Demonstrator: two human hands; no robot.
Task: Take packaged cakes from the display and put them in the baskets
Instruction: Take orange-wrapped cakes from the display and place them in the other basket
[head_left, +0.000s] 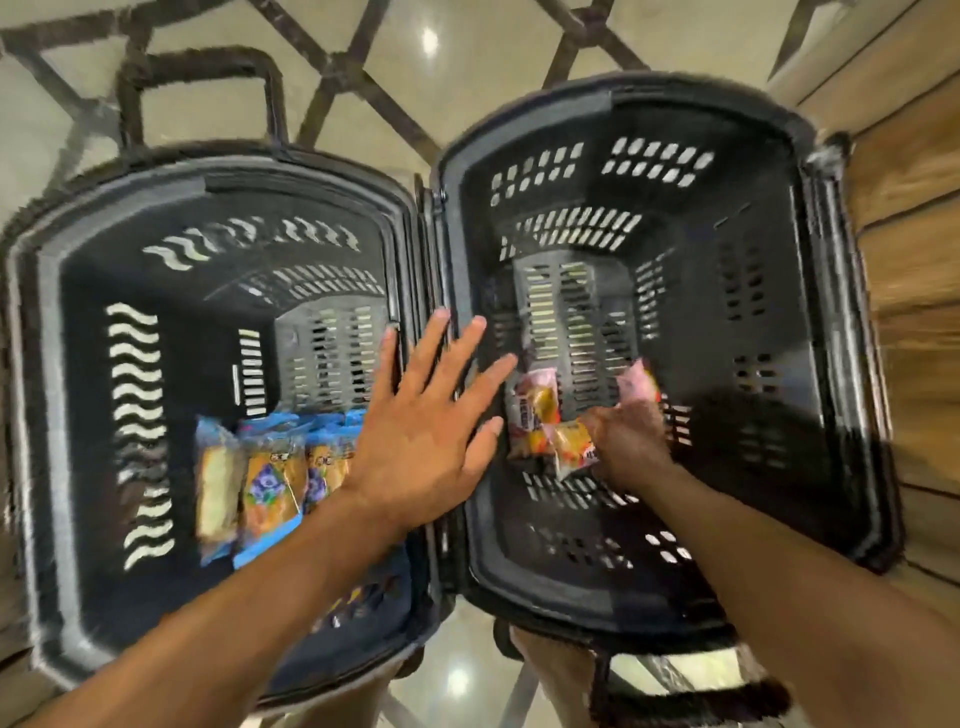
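Observation:
Two black plastic baskets stand side by side on the floor below me. The left basket (52, 364) holds several blue-wrapped cakes (270, 483) lying in a row on its bottom. The right basket (810, 322) holds pink-and-orange wrapped cakes (535, 410). My left hand (431, 431) hovers with fingers spread over the rims where the baskets meet, holding nothing. My right hand (631, 441) is down inside the right basket, its fingers curled round pink-and-orange cake packs (574, 447). The view is blurred by motion.
The baskets sit on a glossy beige floor with dark lattice lines (363, 88). A wooden panel (914, 208) runs along the right edge. The left basket's handle (202, 62) stands up at the far side; another handle (691, 696) lies near my feet.

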